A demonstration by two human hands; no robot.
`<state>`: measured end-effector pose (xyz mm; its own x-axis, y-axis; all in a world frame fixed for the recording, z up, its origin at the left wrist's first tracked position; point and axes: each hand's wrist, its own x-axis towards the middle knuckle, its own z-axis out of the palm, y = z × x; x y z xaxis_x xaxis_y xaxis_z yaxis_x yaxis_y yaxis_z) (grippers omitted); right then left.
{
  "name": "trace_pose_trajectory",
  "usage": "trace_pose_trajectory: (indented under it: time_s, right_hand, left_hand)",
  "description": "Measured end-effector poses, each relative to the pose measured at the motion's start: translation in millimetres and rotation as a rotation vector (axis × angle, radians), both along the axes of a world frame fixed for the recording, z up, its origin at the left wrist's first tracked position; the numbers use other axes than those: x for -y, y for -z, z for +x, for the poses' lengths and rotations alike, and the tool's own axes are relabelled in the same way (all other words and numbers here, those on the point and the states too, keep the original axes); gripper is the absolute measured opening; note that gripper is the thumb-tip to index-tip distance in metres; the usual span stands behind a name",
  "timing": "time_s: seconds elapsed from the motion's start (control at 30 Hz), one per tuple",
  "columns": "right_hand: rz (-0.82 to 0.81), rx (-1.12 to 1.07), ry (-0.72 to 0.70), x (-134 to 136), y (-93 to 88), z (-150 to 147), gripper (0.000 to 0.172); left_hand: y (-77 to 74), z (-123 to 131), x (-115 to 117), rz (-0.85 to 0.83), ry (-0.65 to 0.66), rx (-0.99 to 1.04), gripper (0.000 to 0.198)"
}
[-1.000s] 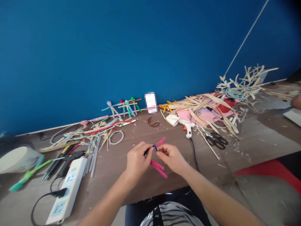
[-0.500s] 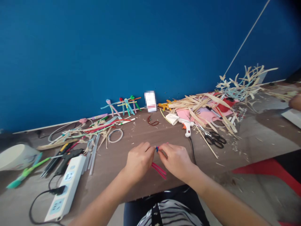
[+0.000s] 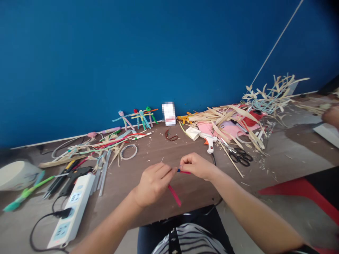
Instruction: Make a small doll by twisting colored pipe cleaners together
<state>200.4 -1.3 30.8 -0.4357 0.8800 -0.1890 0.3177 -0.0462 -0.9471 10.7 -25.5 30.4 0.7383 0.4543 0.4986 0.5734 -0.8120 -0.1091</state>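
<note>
Over the near middle of the table, my left hand [image 3: 156, 182] is closed round a bundle of pink pipe cleaners [image 3: 174, 195], whose ends hang down below my fingers. A small blue piece [image 3: 178, 170], apparently wound on the pink, shows between my two hands. My right hand [image 3: 197, 165] pinches with thumb and forefinger right beside the blue piece; its fingertips partly hide what they grip. A short pink end [image 3: 185, 172] pokes out under the right fingers. A white glue gun [image 3: 209, 140] lies beyond my right hand, and a roll of clear tape [image 3: 128, 152] lies beyond the left.
Pipe-cleaner figures [image 3: 143, 118] lean on the blue wall. A power strip [image 3: 72, 211] and white bowl [image 3: 17, 175] are at left. Black-handled scissors [image 3: 241, 156] and wood-coloured strips [image 3: 212, 118] lie at right. Another person's hand [image 3: 331, 114] shows at far right.
My right hand has lifted and curled its fingers, shifting slightly away from the left hand. The left hand has tilted, and the hanging pink ends now sit lower and closer together.
</note>
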Motion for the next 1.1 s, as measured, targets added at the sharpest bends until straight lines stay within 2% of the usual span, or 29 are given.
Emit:
trace_pose_trajectory:
  time_s: [0.1, 0.17, 0.27, 0.3, 0.37, 0.47, 0.57, 0.67, 0.8, 0.9, 1.03, 1.1]
  right_hand:
    - [-0.197, -0.195, 0.019, -2, 5.0, -3, 0.012]
    - [-0.319, -0.326, 0.033, -1, 8.8, -5, 0.011]
    - [-0.43, -0.507, 0.065, 1, 15.8, -8, 0.013]
    - [-0.41, -0.549, 0.095, 2, 18.2, -8, 0.015]
    - [-0.265, -0.575, 0.208, 3, 22.3, -8, 0.014]
    - [0.015, -0.491, 0.324, 5, 25.4, -7, 0.009]
    - [0.128, -0.439, 0.192, 6, 24.7, -6, 0.018]
    - [0.19, -0.425, 0.053, 5, 19.9, -5, 0.02]
    - [0.349, -0.292, 0.005, 5, 9.3, -3, 0.007]
    - [0.417, -0.207, 0.007, 7, 2.8, -2, 0.007]
    - [0.478, -0.15, 0.021, 10, 1.1, -2, 0.007]
    - [0.526, -0.107, 0.064, 12, 2.0, -4, 0.005]
  left_hand:
    - [0.8, 0, 0, -0.015, 0.058, 0.055, 0.024]
    - [2.4, 3, 0, -0.093, 0.032, 0.158, 0.023]
    - [5.8, 9, -2, -0.423, -0.11, 0.417, 0.017]
    - [7.0, 12, -3, -0.593, -0.174, 0.515, 0.016]
    - [9.3, 14, -6, -0.961, -0.283, 0.717, 0.016]
    - [12.3, 14, -11, -1.405, -0.326, 1.012, 0.017]
    - [13.1, 13, -14, -1.706, -0.274, 1.185, 0.019]
    - [11.6, 15, -13, -1.916, -0.213, 1.228, 0.019]
    - [8.6, 17, -10, -2.015, -0.16, 1.221, 0.018]
    - [7.7, 16, -10, -2.013, -0.124, 1.222, 0.018]
    - [8.0, 16, -9, -1.953, -0.118, 1.2, 0.018]
    - [6.4, 17, -9, -1.853, -0.153, 1.156, 0.018]
